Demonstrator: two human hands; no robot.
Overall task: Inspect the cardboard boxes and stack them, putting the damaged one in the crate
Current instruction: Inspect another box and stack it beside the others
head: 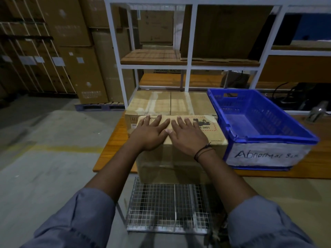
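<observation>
So the big white shelf rack (188, 51) fills the back, with the wooden table (111, 149) running in front of it. The blue crate (265, 154) sits on the right of the table, with "Abnormal" something handwritten on it. Left of it are two cardboard boxes. The back box (170, 102) is taped across its top, and the front box (179, 158) sits at the table's near edge, just beside the crate. The left hand (150, 135) and right hand (188, 136) lie flat on the front box's top, fingers spread, gripping nothing. Looks like the inspect step to me, feeling for dents. No damage shows from here, so I'd guess next is moving the palms to the sides for a proper grip, then lifting it onto the back box, or into the crate if it's bad.
</observation>
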